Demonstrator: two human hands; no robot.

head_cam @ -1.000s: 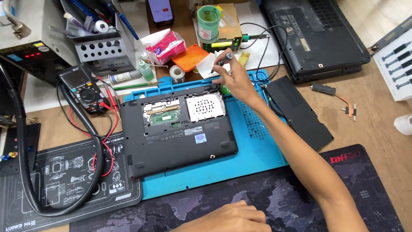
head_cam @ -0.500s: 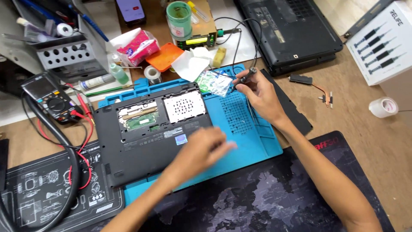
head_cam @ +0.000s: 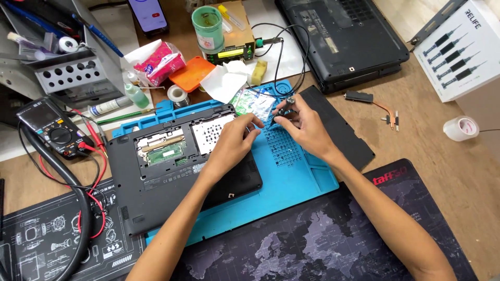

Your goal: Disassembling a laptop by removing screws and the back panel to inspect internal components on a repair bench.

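Head view: our right hand [head_cam: 307, 127] pinches a small dark part [head_cam: 284, 107], light and fiddly; left hand [head_cam: 237, 140] fingers curl on the laptop [head_cam: 172, 177]

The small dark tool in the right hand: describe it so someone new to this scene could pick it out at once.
Start at the blue work mat under the opened black laptop. At the mat's top edge, beside a crinkled clear bag, the right hand pinches a short dark tool in its fingers, with the left hand beside it. Unlike the loose parts around, it is held off the mat.
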